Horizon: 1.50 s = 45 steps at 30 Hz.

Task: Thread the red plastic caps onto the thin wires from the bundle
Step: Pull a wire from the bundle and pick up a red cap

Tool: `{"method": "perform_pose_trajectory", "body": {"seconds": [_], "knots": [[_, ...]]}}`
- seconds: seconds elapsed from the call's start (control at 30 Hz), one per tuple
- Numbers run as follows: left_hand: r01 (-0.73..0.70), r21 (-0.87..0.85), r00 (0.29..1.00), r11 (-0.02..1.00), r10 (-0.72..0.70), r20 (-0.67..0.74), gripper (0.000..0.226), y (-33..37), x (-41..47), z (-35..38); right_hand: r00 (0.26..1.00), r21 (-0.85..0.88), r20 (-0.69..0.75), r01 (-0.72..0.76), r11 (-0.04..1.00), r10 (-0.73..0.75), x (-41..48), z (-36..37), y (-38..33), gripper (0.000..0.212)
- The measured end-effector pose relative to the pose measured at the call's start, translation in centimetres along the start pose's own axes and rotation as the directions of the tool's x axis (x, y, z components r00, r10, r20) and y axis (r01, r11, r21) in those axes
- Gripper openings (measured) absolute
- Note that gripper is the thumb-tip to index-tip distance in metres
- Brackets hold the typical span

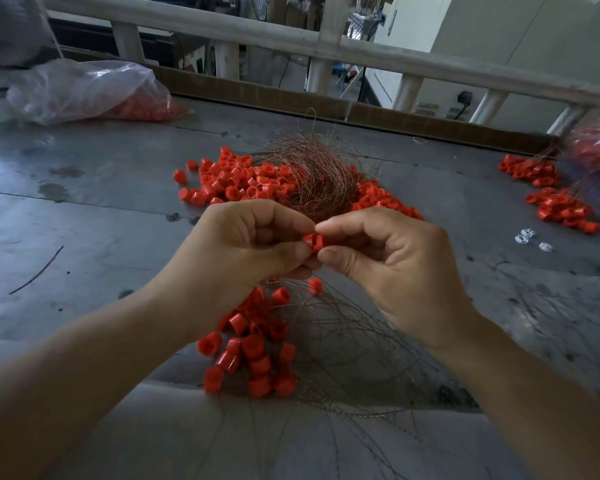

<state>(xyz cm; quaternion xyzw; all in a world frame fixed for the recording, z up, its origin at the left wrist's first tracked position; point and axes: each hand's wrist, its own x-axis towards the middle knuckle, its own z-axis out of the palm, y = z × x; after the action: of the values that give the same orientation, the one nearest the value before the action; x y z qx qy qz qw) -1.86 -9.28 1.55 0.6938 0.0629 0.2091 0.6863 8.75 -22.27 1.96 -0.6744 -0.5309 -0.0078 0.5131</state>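
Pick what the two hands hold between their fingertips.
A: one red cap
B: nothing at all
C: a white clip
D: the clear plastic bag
A: the left hand and the right hand meet fingertip to fingertip and pinch one red cap between them, just in front of the wire bundle.

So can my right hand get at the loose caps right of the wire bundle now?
Probably, once freed: the right hand and left hand both pinch one red cap, but the loose caps lie beyond its fingers, nothing between.
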Motion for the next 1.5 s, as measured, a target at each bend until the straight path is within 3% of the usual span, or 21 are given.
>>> {"method": "perform_pose_trajectory", "body": {"seconds": [0.23, 0.8, 1.0, 1.33, 1.5], "knots": [[-0.006, 0.038, 1.0, 0.999, 0.006, 0.004, 0.02, 0.2, 0.02, 0.22, 0.999, -0.087, -0.018, 0.045, 0.995, -0.046, -0.12, -0.11, -0.03, 0.028], [-0.038, 0.113, 0.999, 0.993, 0.035, 0.034, 0.016, 0.34, -0.3, 0.46, 0.998, -0.072, -0.008, 0.069, 0.995, -0.069, -0.35, -0.15, -0.07, 0.025], [0.117, -0.103, 0.989, 0.988, -0.106, 0.101, 0.02, 0.18, -0.35, 0.1, 0.985, -0.161, 0.008, 0.173, 0.972, -0.174, -0.34, -0.21, -0.15, 0.018], [0.088, -0.097, 0.994, 0.991, -0.081, 0.079, 0.024, 0.71, -0.16, 0.2, 0.989, -0.008, 0.026, 0.149, 0.989, -0.148, 0.17, -0.5, 0.04, 0.028], [0.07, -0.082, 0.988, 0.994, -0.058, 0.142, 0.023, 0.88, -0.53, -0.11, 0.992, 0.078, 0.07, 0.104, 0.991, -0.11, 0.18, -0.56, -0.2, 0.026]]}}
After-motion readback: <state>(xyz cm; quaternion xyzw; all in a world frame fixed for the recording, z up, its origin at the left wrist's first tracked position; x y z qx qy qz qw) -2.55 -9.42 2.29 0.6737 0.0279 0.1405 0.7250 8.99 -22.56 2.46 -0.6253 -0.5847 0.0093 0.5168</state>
